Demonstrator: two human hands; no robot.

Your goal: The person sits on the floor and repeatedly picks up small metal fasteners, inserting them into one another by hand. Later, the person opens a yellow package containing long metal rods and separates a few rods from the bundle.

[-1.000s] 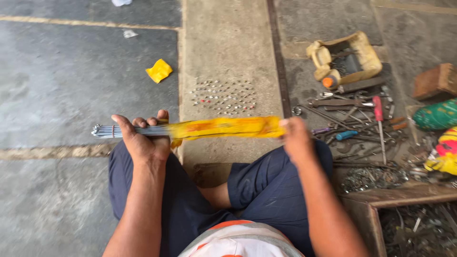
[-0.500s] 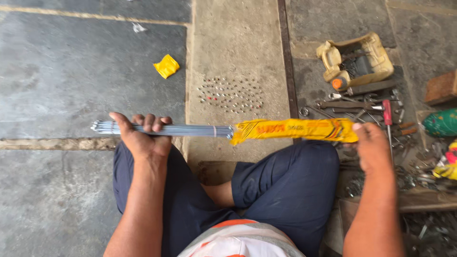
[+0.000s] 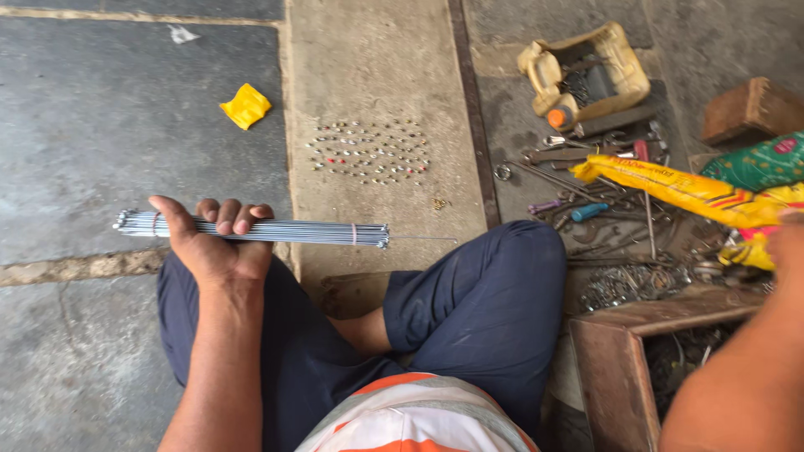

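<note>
Two hands: the person sits cross-legged on a stone floor (image 3: 100, 109), one hand out to each side.
Left hand (image 3: 213, 247): clenched around a bundle of thin grey metal rods (image 3: 276, 231), thumb over the top and fingers curled under, near the bundle's left end.
Bundle position: level, held above the left knee and the floor, not touching either; a band ties it near the right end, and one single rod sticks out further to the right.
Right hand (image 3: 787, 238): mostly out at the frame's right edge; it is at the end of a long yellow plastic sleeve (image 3: 678, 186), but whether it is gripping it I cannot tell.
Sleeve position: slanting over a heap of hand tools (image 3: 586, 209), well apart from the bundle.
Handling, as a judgement: the rods look stiff and, taken together, fairly heavy for their thickness; smooth metal that could slide lengthwise out of a loose grip. Single rods would bend easily. Holding nearer the middle, or at the band, would balance it better than the present end hold.
Nearby: rows of small metal bits (image 3: 368, 151) laid out on the floor ahead, a crumpled yellow scrap (image 3: 245, 105), a cut-open yellowed plastic can (image 3: 586, 71), a wooden box (image 3: 636, 351) at the right knee.
</note>
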